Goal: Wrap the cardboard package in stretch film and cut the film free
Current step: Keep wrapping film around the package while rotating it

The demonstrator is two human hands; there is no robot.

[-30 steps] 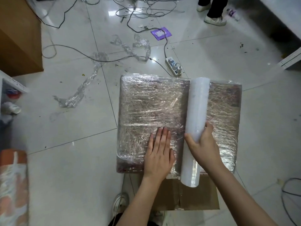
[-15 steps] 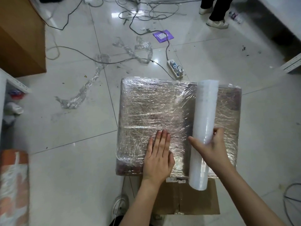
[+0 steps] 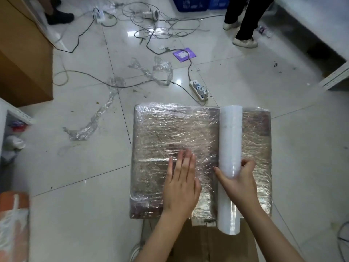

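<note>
The cardboard package [image 3: 166,133] lies flat on the tiled floor, its top covered in crinkled clear stretch film. A white roll of stretch film [image 3: 230,140] lies across its right part, pointing away from me, its near end overhanging the package's front edge. My right hand [image 3: 238,181] grips the roll near its middle, thumb on the left side and fingers curled over the right. My left hand [image 3: 182,180] presses flat, fingers straight, on the film just left of the roll.
A brown cardboard sheet [image 3: 207,242] sticks out under the package's near edge. A power strip [image 3: 199,90] with cables lies just beyond the package. Film scraps [image 3: 98,118] trail to the left. A brown box [image 3: 22,59] stands far left. Someone's legs [image 3: 243,19] stand at the back.
The roll has shifted rightward across the package top with my right hand, laying more film. My left hand stays flat on the film and has slid slightly away from me.
</note>
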